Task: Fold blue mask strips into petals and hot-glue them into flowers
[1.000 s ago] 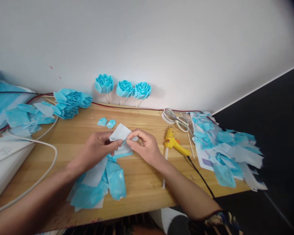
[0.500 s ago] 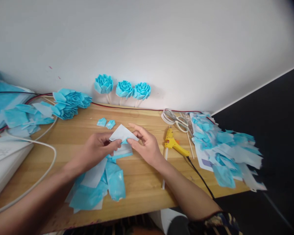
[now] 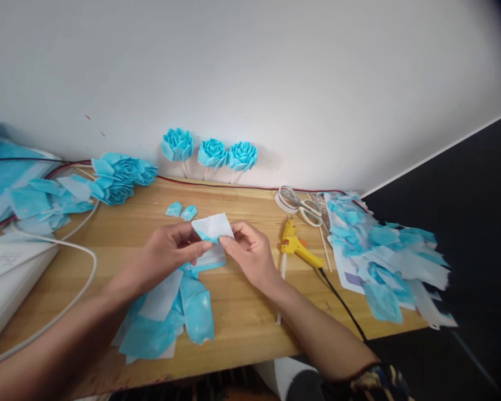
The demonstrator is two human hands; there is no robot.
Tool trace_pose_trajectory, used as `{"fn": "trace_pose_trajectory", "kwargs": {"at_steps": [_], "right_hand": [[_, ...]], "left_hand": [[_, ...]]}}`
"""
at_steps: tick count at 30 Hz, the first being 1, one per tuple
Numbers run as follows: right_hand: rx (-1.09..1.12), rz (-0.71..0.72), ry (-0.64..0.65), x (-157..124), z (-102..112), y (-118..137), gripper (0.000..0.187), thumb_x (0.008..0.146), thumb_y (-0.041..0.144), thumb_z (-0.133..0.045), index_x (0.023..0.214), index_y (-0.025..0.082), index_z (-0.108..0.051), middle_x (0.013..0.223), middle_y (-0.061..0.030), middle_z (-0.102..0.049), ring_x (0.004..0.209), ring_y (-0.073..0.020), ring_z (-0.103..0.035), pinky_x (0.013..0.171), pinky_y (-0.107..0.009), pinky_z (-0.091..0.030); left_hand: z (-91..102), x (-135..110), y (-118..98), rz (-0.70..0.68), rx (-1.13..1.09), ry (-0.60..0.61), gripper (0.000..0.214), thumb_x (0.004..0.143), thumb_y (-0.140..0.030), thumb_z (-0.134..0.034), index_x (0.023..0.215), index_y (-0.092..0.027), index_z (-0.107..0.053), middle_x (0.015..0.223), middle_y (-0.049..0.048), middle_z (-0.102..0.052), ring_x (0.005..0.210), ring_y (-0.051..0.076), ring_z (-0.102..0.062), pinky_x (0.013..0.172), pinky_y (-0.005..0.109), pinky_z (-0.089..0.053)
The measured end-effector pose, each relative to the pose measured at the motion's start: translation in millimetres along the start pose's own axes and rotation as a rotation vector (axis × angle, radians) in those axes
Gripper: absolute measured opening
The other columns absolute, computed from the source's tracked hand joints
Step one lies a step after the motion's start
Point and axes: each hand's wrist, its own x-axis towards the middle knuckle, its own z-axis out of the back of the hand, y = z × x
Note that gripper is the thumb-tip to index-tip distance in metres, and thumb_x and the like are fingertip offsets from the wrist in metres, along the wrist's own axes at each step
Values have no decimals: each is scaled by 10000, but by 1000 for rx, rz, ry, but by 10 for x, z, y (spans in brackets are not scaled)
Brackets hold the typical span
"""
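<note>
Between my two hands is a small piece of white and blue fabric [image 3: 215, 225], partly folded, with blue showing along its lower left edge. My left hand [image 3: 177, 245] pinches its left side between thumb and fingers. On the right side, my right hand [image 3: 250, 252] pinches it too, and the two thumbs nearly meet at the lower edge. Below them lies a loose pile of blue and white fabric pieces [image 3: 161, 328] on the wooden table [image 3: 250, 317]. Just beyond my left hand sit two small folded blue petals [image 3: 181, 210].
Three blue fabric flowers [image 3: 212, 155] on sticks stand against the wall, with more flowers [image 3: 119, 175] lying left. A yellow glue gun [image 3: 300, 248], scissors [image 3: 309, 213] and a scrap heap [image 3: 384, 256] are at right. A white cable [image 3: 92, 267] curves across the left.
The fabric piece has turned in my fingers: its upper corner has shifted right, and more blue shows at its lower left. Both hands keep their pinch.
</note>
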Motion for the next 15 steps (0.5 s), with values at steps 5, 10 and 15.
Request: {"fn": "trace_pose_trajectory", "kwargs": {"at_steps": [5, 10, 15], "right_hand": [[28, -39, 25, -13, -41, -24, 183, 804, 380, -691, 818, 206, -634, 709, 19, -600, 633, -116, -507, 586, -242, -432], [27, -43, 36, 13, -35, -43, 173, 808, 372, -677, 843, 207, -639, 802, -5, -643, 699, -130, -546, 632, -252, -457], [-4, -43, 18, 11, -27, -35, 184, 828, 377, -661, 789, 207, -602, 710, 24, -550, 645, -115, -470, 593, -243, -404]], "left_hand": [[0, -8, 33, -1, 33, -50, 351, 807, -486, -646, 647, -175, -633, 607, -11, -580, 586, 132, -508, 553, 243, -385], [6, -11, -17, -44, 46, -67, 309, 824, -463, -613, 696, -182, -625, 610, -27, -544, 583, 127, -480, 541, 233, -363], [-13, -6, -29, -79, 41, -62, 332, 842, -477, -616, 686, -184, -604, 620, -31, -522, 598, 125, -471, 554, 234, -363]]}}
